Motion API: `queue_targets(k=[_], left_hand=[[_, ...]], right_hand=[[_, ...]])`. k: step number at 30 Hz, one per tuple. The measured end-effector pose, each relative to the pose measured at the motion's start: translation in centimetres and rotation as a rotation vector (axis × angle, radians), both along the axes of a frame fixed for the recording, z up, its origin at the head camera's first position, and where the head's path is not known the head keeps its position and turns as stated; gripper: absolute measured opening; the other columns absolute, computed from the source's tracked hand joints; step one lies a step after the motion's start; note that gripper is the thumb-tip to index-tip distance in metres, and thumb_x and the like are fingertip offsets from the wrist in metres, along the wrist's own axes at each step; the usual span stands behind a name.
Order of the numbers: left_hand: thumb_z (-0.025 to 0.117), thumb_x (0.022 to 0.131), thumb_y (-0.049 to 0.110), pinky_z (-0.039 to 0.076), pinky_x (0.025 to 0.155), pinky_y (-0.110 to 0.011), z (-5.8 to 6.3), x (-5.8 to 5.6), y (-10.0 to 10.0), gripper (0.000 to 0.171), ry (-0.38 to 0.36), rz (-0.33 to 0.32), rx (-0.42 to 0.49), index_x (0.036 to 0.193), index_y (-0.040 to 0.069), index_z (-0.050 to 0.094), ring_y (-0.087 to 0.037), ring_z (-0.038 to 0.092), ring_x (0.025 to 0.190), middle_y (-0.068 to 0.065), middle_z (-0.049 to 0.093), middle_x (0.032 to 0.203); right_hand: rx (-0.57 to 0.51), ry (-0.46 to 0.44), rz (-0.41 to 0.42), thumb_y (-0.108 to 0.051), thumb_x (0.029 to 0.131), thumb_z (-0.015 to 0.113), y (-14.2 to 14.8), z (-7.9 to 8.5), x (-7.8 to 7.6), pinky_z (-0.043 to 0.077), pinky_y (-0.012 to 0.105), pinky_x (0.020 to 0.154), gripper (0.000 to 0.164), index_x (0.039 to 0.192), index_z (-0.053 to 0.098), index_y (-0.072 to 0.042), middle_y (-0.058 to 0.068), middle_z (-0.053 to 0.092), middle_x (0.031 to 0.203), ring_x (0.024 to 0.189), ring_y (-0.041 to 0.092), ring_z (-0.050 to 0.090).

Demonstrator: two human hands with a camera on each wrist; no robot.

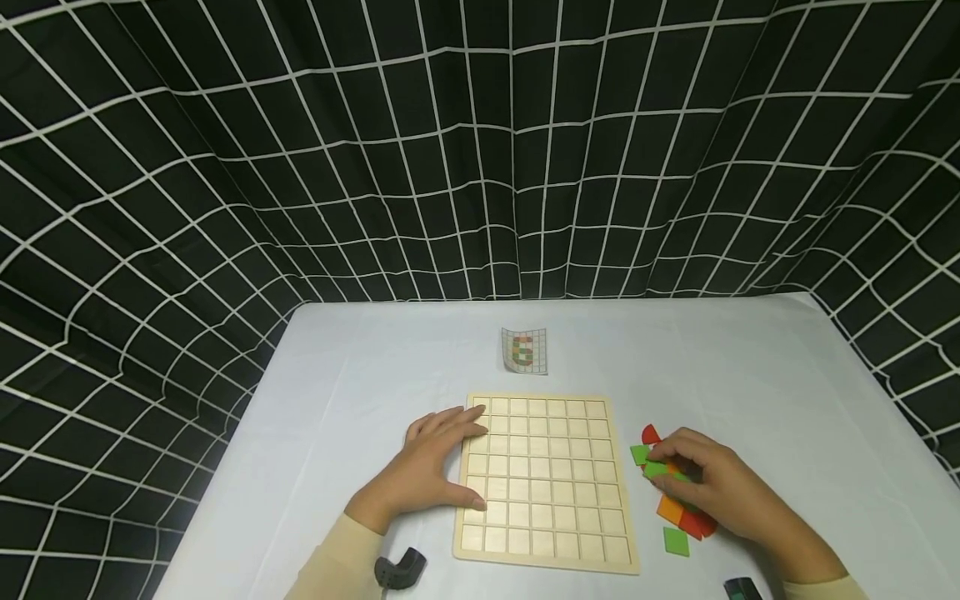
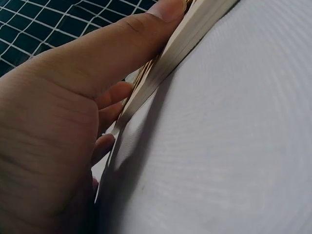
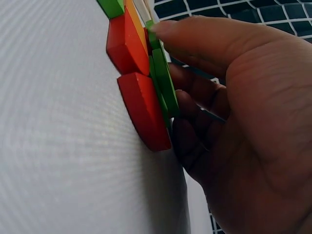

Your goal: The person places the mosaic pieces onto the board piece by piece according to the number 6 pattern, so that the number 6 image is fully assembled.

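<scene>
A pale wooden board with a grid of square cells lies flat on the white table. My left hand rests along its left side, fingers spread, with the thumb and fingertips over the rim. In the left wrist view, the thumb touches the board's edge. Right of the board, my right hand bends over a pile of coloured pieces and pinches a green block between thumb and index finger. Red blocks lie under the green ones in the right wrist view. Part of the pile is hidden beneath the palm.
Beyond the board lies a small paper card printed with a coloured grid pattern. A loose green square and an orange piece lie near the right hand. A dark curved object sits by the left wrist. Black gridded curtain surrounds the table.
</scene>
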State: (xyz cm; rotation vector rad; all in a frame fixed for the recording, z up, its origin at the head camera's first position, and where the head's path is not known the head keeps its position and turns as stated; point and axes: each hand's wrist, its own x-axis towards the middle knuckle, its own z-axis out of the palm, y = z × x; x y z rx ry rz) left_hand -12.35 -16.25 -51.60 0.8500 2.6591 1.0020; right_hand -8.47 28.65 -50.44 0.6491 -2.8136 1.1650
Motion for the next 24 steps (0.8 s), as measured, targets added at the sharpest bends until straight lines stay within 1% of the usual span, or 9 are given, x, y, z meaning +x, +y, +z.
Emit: queue_targets(k=[3, 6, 10, 14, 16, 19, 24], left_hand=[[0.098, 0.071, 0.06, 0.01, 0.125, -0.062, -0.03, -0.02, -0.01, 0.096, -0.006, 0.003, 0.006, 0.15, 0.019, 0.063, -0.03, 0.027, 0.16, 0.001, 0.035, 0.175], [0.098, 0.07, 0.06, 0.01, 0.125, -0.062, -0.12, -0.03, -0.01, 0.096, -0.001, 0.006, 0.004, 0.149, 0.019, 0.063, -0.03, 0.027, 0.16, 0.001, 0.035, 0.175], [0.098, 0.07, 0.058, 0.01, 0.125, -0.062, -0.07, -0.03, 0.03, 0.095, 0.0, 0.008, 0.004, 0.149, 0.019, 0.063, -0.03, 0.027, 0.16, 0.001, 0.035, 0.175], [0.098, 0.071, 0.058, 0.009, 0.125, -0.061, 0.06, -0.04, 0.02, 0.095, -0.002, 0.008, 0.004, 0.15, 0.018, 0.063, -0.029, 0.027, 0.16, 0.001, 0.035, 0.175], [0.098, 0.071, 0.058, 0.01, 0.124, -0.06, 0.1, -0.07, 0.02, 0.095, -0.002, 0.005, 0.004, 0.15, 0.019, 0.063, -0.029, 0.027, 0.16, 0.001, 0.035, 0.175], [0.098, 0.071, 0.06, 0.01, 0.124, -0.06, -0.01, -0.12, 0.0, 0.096, 0.002, 0.002, 0.003, 0.15, 0.019, 0.062, -0.027, 0.027, 0.16, 0.002, 0.035, 0.175], [0.096, 0.07, 0.064, 0.01, 0.125, -0.06, -0.25, -0.18, -0.07, 0.096, 0.001, 0.007, -0.001, 0.15, 0.021, 0.063, -0.025, 0.027, 0.16, 0.003, 0.035, 0.175]], right_hand=[[0.024, 0.012, -0.008, -0.011, 0.086, 0.094, -0.01, 0.04, 0.01, 0.052, 0.019, 0.081, 0.034, 0.112, 0.076, -0.024, -0.016, 0.068, 0.108, 0.091, 0.009, 0.061], [0.058, 0.018, -0.013, -0.01, 0.085, 0.094, -0.13, 0.11, -0.03, 0.053, 0.019, 0.083, 0.036, 0.113, 0.076, -0.024, -0.017, 0.067, 0.109, 0.092, 0.008, 0.061], [0.091, 0.018, -0.012, -0.003, 0.083, 0.093, -0.36, 0.27, -0.05, 0.054, 0.022, 0.081, 0.04, 0.115, 0.078, -0.021, -0.016, 0.065, 0.109, 0.092, 0.008, 0.059], [0.126, -0.004, -0.024, 0.002, 0.082, 0.089, -0.54, 0.5, -0.03, 0.055, 0.025, 0.078, 0.043, 0.118, 0.078, -0.018, -0.016, 0.063, 0.109, 0.09, 0.007, 0.057], [0.142, -0.012, -0.034, 0.001, 0.082, 0.089, -0.6, 0.57, -0.03, 0.056, 0.026, 0.078, 0.043, 0.12, 0.078, -0.018, -0.016, 0.063, 0.109, 0.09, 0.007, 0.057], [0.172, -0.026, -0.054, -0.001, 0.084, 0.088, -0.7, 0.66, -0.01, 0.058, 0.029, 0.081, 0.042, 0.12, 0.077, -0.019, -0.015, 0.064, 0.111, 0.092, 0.008, 0.059], [0.19, -0.01, -0.074, -0.004, 0.084, 0.091, -0.76, 0.78, -0.03, 0.059, 0.032, 0.085, 0.042, 0.12, 0.077, -0.019, -0.015, 0.067, 0.113, 0.095, 0.009, 0.062]])
